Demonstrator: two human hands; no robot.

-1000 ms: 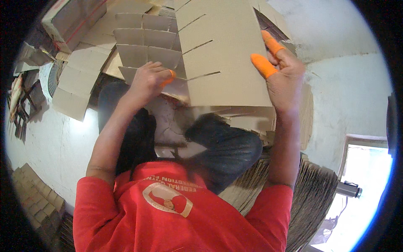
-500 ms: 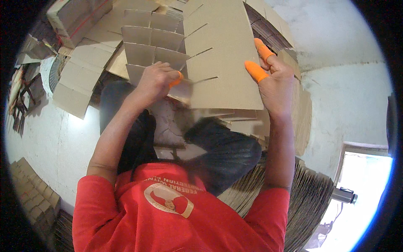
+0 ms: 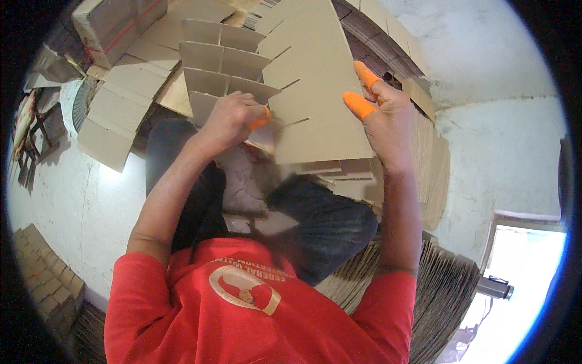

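A wide brown cardboard sheet (image 3: 321,100) with slots cut into its left edge is tilted in front of me. Orange covers sit on the thumb and a finger of my right hand (image 3: 391,127), which grips the sheet by its right edge. My left hand (image 3: 233,123), with an orange cover on a fingertip, is closed at the near end of a cardboard divider grid (image 3: 221,59). It seems to pinch a divider strip there, though the fingers partly hide it. The grid's crossed strips form several cells, and its right side meets the sheet's slots.
Slotted cardboard pieces (image 3: 121,100) lie to the left, near a taped carton (image 3: 118,30). Stacked cardboard (image 3: 418,291) stands beside my right knee, with more sheets (image 3: 433,164) against the wall. Another divider stack (image 3: 48,270) sits at the lower left.
The slotted sheet and my right hand have shifted left, bringing the slotted edge closer to the grid. My left hand has moved slightly right and stays closed.
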